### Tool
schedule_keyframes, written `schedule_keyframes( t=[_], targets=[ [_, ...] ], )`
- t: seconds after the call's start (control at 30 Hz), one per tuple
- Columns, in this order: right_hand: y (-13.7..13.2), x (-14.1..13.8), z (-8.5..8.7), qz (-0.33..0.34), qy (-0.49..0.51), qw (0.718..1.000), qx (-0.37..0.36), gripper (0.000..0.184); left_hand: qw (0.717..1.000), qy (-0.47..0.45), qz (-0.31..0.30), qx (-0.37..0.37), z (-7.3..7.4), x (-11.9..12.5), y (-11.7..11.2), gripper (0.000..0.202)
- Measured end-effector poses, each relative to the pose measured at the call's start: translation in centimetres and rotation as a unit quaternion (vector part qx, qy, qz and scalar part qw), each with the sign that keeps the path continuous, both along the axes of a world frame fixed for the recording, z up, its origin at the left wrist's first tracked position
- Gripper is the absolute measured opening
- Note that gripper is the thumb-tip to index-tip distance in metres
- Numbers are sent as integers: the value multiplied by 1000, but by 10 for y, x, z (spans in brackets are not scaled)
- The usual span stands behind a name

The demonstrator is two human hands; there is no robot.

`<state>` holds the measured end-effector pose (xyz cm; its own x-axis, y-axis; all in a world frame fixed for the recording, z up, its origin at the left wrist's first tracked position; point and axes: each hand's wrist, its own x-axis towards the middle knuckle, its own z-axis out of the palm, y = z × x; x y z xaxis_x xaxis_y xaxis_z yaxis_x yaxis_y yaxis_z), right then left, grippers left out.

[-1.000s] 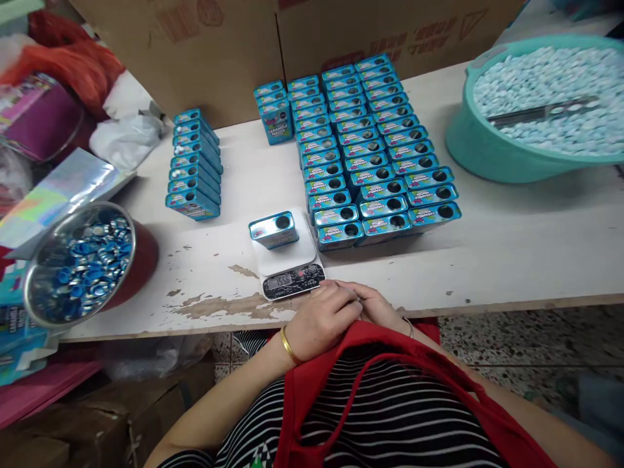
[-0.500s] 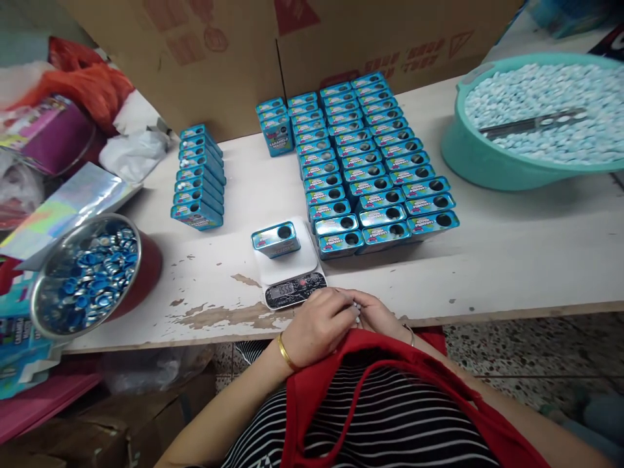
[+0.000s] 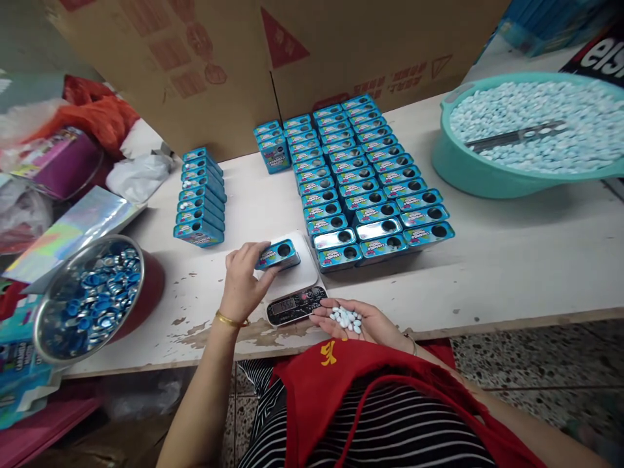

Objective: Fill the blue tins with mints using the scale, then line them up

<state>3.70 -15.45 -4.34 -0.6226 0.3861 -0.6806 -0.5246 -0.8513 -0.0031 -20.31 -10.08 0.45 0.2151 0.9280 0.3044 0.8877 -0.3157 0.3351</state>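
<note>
My left hand (image 3: 245,279) grips a blue candy tin (image 3: 279,255) by its left end, thumb at the front and fingers behind. This tin, with a round dark hole in its top, stands on the white kitchen scale (image 3: 305,276). On the scale's black display, the digits look like 1556. Palm up at the table edge, my right hand (image 3: 373,322) holds a small heap of pale blue and white candies (image 3: 346,318). Right of the scale, several rows of matching tins (image 3: 383,246) stand packed together, holes up.
A teal basin (image 3: 468,175) full of candies, with a metal tool (image 3: 517,134) lying on them, stands at right. At left are a column of tins (image 3: 199,233) and a metal bowl (image 3: 141,286) of blue and silver caps. Behind stands a cardboard box (image 3: 219,123).
My left hand has left my right hand and moved up and left to take hold of the tin on the scale. My right palm has opened out, showing the candies.
</note>
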Motion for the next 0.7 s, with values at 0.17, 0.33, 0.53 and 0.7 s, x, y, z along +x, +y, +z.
schedule_keyframes(
  t=[0.17,0.33,0.53,0.7],
  targets=[
    [2,2,1,-12,-3,1000,3,25,998,-49,-34,-19,0,-8,4,50],
    [2,4,0,-10,1,1000,-2,25,989,-145,0,20,7,-25,2,44],
    [1,5,-3,-6,5,1000,2,25,976,-208,61,28,2,-44,-7,31],
    [5,-1,-1,-3,6,1000,15,27,974,-223,8,-44,-24,-34,-6,67]
  ],
)
